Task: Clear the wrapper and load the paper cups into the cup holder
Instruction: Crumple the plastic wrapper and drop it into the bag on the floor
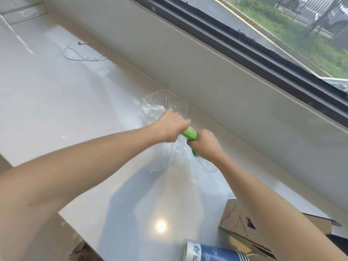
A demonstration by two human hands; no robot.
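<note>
The fingers of the left hand [172, 129] are curled shut around clear plastic wrapper [162, 112], and the fingers of the right hand [206, 146] are closed in a fist on the same wrapper just beside it, the two hands nearly touching. Between them shows a bright green band [190, 134] of the wrapper, squeezed and twisted, with another bit of green peeking out below the right fist. The clear film billows out beyond the left hand toward the wall and also hangs down under both hands onto the counter [56, 102], crumpled and see-through. Both bare forearms reach in from the lower corners. The counter is pale and glossy, with a round light reflection near its front edge. At the bottom, near the right forearm, a stack of paper cups [216, 253] lies on its side, blue and white with printed marks, well apart from the hands. Just beside it sits an open cardboard box [233, 221] with red print. Farther along the counter to the left lies a loop of thin wire [86, 53]. Behind the counter a pale ledge runs under a dark-framed window [244, 42] showing grass and a fence outside.
</note>
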